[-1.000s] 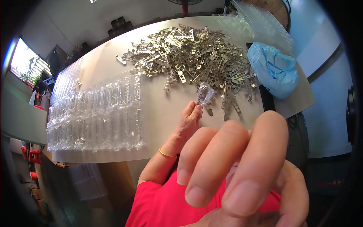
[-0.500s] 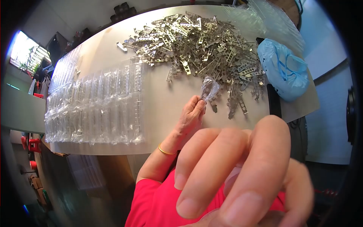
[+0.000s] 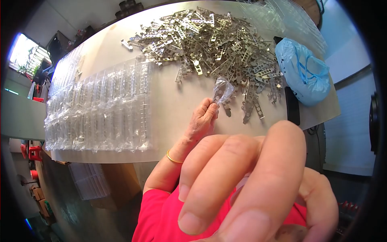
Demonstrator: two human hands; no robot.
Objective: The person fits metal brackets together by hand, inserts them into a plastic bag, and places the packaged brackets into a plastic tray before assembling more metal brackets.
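- Left hand [image 3: 204, 116]: near the centre of the view; fingers and thumb closed in a pinch on the lower end of one holed metal strip. Yellow bangle [image 3: 174, 157] on the wrist.
- Metal strip [image 3: 218, 95]: one, raised towards 12 o'clock from the left hand, a small clear bag [image 3: 226, 86] about its upper part. Whether the bag is fully on: cannot tell.
- Right hand [image 3: 250, 177]: towards 4 to 5 o'clock, very near the camera; fingers loosely curled, partly open. Anything held: cannot tell.
- Metal pile [image 3: 213, 44]: at 12 o'clock, many holed strips heaped; a few strays [image 3: 250, 105] just beside the raised one.
- Clear packs [image 3: 96, 113]: at 9 o'clock, two rows side by side.
- Blue bag [image 3: 304, 74]: at 2 o'clock.
- Black bar [image 3: 292, 107]: at 3 o'clock.
- Surface [image 3: 171, 109]: pale, beneath all these.
- Step in hand, as judged: holding the strip with its bag.
- Next move, as judged: calls for a steady pinch and the right hand brought free to the bag.
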